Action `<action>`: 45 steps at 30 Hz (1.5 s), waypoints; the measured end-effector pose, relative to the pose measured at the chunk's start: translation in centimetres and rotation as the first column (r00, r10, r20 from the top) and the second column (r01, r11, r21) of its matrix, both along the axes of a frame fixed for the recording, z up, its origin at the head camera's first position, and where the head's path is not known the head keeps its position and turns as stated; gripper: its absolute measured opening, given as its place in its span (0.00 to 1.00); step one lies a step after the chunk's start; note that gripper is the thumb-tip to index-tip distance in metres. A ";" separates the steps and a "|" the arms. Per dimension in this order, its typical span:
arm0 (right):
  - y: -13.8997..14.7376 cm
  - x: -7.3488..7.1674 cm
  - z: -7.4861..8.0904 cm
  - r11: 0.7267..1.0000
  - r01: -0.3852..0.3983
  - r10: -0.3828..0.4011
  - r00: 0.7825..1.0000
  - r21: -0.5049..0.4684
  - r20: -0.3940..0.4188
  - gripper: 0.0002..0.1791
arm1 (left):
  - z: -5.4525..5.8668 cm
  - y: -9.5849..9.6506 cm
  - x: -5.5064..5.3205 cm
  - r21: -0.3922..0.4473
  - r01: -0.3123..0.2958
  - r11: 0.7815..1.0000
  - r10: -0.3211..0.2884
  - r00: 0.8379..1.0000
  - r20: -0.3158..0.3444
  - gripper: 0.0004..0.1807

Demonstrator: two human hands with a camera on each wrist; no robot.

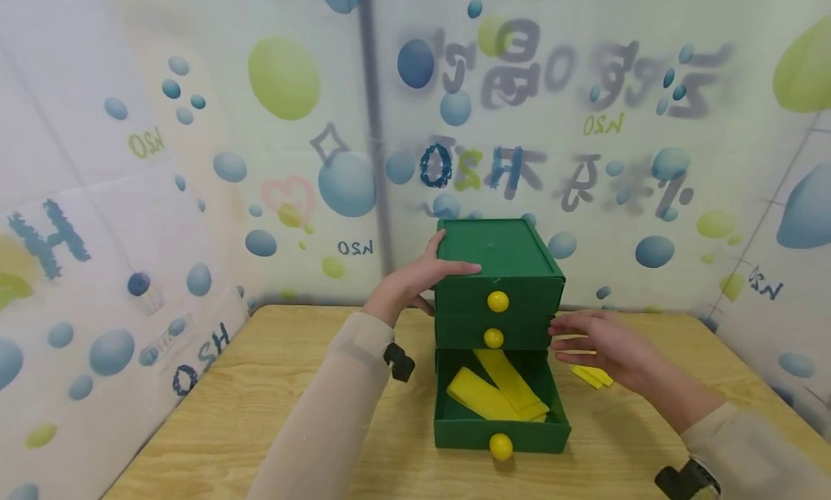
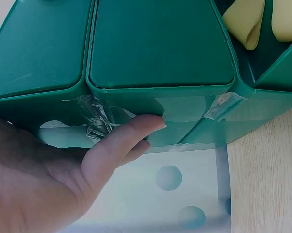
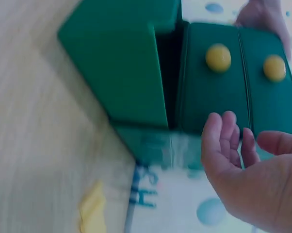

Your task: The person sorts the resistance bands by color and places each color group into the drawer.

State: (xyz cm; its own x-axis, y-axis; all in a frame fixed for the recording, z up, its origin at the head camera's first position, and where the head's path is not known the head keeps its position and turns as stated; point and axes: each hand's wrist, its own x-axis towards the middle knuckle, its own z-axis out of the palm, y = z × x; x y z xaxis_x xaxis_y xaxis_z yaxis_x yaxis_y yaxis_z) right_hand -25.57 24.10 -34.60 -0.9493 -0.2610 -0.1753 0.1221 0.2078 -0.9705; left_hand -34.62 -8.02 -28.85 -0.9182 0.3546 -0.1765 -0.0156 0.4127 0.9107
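Observation:
A green three-drawer box with yellow ball knobs stands on the table. Its bottom drawer is pulled out, and folded yellow strips lie inside. My left hand rests against the box's upper left side, one finger lying over the top. In the left wrist view, fingers lie along the taped green side. Beside the box's right side is my right hand, fingers loosely bent and nothing in them. The right wrist view has its fingertips close by the middle drawer front.
More folded yellow material lies on the wooden table, right of the box and below my right hand. A patterned curtain with blue and green dots hangs behind and along the sides of the table.

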 end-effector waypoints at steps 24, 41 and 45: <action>11.9 -5.0 -4.7 0.939 0.176 -0.173 0.984 0.295 -0.037 0.39 | 0.0 0.3 -0.1 -0.011 -0.001 1.000 0.001 1.000 0.000 0.65; 14.6 -6.5 -8.4 0.907 0.231 -0.253 0.967 0.351 0.015 0.42 | -0.1 0.0 0.3 -0.010 -0.008 1.000 0.008 1.000 -0.003 0.65; 14.2 -7.0 -8.5 0.913 0.251 -0.273 0.962 0.323 0.024 0.42 | -0.2 -0.5 0.3 -0.002 -0.021 1.000 0.021 1.000 -0.009 0.65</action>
State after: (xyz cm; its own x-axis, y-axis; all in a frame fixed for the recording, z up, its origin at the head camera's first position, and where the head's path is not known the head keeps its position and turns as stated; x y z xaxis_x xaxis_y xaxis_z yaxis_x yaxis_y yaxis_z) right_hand -32.60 38.34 -43.09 -0.9592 0.0741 -0.2728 0.2761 0.4524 -0.8480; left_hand -34.33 -8.53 -29.00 -0.9272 0.3345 -0.1688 -0.0161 0.4146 0.9099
